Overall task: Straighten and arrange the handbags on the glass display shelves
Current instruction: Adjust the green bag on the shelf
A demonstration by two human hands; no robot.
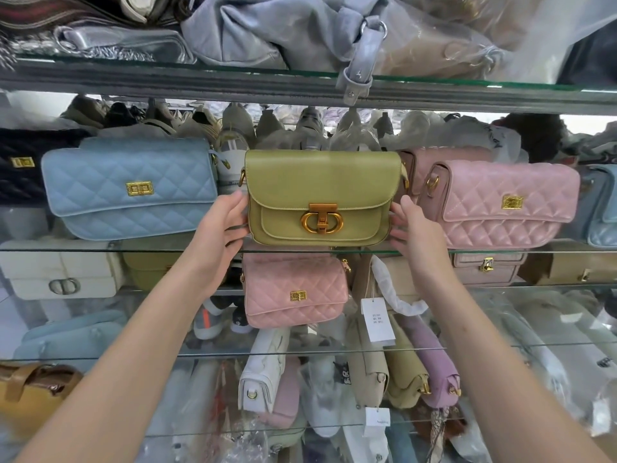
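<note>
An olive green handbag with a round gold clasp stands upright at the front of a glass shelf. My left hand presses against its left side and my right hand against its right side, so both hold the bag between them. A light blue quilted handbag leans to its left. A pink quilted handbag sits to its right, with a mauve bag partly hidden behind it.
Above, a shelf carries a grey-blue bag whose strap hangs down over the edge. Below stand a pink quilted bag, a white bag and several other bags, some in plastic wrap. Paper tags dangle.
</note>
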